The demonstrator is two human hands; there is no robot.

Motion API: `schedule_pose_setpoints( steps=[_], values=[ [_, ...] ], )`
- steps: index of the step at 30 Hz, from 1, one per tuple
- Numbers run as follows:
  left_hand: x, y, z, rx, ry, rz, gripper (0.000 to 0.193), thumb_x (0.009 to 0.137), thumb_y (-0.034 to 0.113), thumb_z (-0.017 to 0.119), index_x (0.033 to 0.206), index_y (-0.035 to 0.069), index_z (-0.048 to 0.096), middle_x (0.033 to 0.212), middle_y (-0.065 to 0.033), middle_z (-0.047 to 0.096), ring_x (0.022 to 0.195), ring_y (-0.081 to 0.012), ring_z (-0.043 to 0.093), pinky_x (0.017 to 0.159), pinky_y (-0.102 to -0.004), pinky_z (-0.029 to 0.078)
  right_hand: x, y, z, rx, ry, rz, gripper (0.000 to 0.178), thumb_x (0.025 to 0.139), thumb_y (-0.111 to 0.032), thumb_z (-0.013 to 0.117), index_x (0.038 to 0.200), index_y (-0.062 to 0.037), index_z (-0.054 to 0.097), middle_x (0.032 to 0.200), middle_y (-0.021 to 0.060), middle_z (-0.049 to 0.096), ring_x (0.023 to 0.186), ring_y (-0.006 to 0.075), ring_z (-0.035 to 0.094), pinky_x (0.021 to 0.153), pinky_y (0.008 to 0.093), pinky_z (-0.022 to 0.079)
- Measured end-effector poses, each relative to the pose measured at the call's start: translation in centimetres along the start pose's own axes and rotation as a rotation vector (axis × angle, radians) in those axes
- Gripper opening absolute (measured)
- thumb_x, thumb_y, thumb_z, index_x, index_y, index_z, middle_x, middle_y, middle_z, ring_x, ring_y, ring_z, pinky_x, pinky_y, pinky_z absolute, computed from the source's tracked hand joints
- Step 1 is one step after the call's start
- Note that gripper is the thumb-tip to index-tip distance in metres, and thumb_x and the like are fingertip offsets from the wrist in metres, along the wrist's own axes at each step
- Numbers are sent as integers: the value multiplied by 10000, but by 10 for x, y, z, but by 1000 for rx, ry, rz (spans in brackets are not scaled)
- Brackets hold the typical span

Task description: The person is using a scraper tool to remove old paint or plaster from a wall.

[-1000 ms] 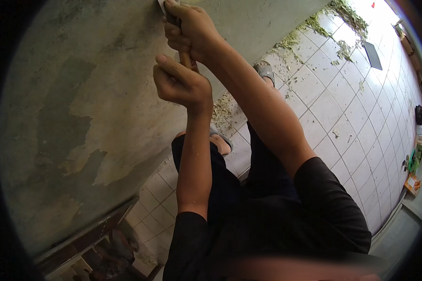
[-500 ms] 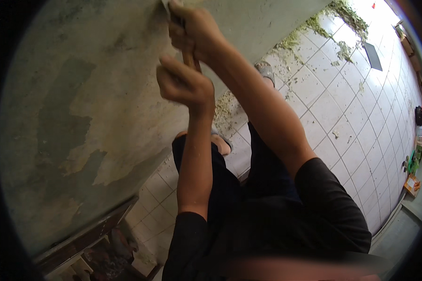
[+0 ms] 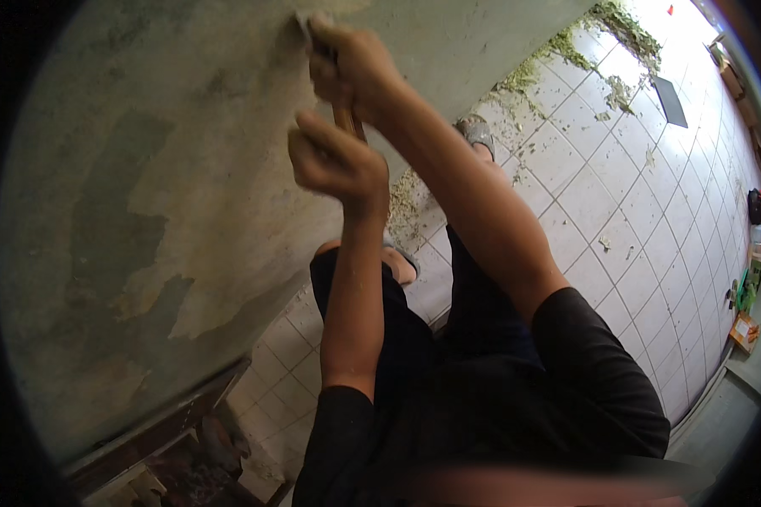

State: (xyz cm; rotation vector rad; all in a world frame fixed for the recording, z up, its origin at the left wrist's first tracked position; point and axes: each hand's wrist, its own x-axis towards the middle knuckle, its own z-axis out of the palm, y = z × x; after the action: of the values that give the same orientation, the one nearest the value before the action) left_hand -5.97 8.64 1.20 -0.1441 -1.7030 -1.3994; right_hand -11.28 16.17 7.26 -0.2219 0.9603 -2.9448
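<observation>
My right hand is wrapped round a scraper, close to its blade. The pale metal blade meets the worn, patchy wall at the top of the view. Below that hand a stretch of the scraper's wooden handle shows. My left hand is closed at the lower end of the handle, thumb on top; its fingers hide the handle's end. On the wall, darker bare patches border lighter, flaking paint.
Scraped-off flakes lie along the wall's foot on the white tiled floor. A dark flat sheet rests farther off. At lower left stands dark wooden furniture. An orange box sits at the far right.
Both hands and the scraper have shifted slightly down the picture along the wall, and more of the blade has come into view. Both hands keep their grip.
</observation>
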Motion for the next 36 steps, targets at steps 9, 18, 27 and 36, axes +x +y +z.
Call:
schedule_pose_setpoints(
  steps=[9,18,27,36],
  values=[
    [-5,-5,-7,71,-17,58,446,1095,231,491,702,22,455,583,-48,514,469,-130,486,424,-296,383,-5,3,-1,-18,34,67,380,1099,-349,490,862,-54,533,558,-19,444,378,64,307,360,253,251],
    [-6,-2,-8,16,-17,-46,449,1090,234,494,689,32,468,589,-44,526,480,-127,505,425,-296,397,-2,10,-9,11,45,111,383,1095,-365,500,871,-57,540,549,-17,444,368,75,306,348,258,241],
    [7,0,2,134,-27,131,453,1081,224,516,684,19,440,591,-87,518,480,-173,486,432,-342,376,5,-3,-6,28,36,-2,364,1099,-349,489,897,-49,534,550,-14,422,379,73,291,357,251,236],
    [-9,-2,-12,92,-32,33,451,1080,208,508,676,23,431,592,-69,513,487,-161,493,440,-326,384,-8,9,-8,28,65,104,382,1098,-371,487,887,-56,529,550,-13,427,369,77,289,350,257,239]
  ],
)
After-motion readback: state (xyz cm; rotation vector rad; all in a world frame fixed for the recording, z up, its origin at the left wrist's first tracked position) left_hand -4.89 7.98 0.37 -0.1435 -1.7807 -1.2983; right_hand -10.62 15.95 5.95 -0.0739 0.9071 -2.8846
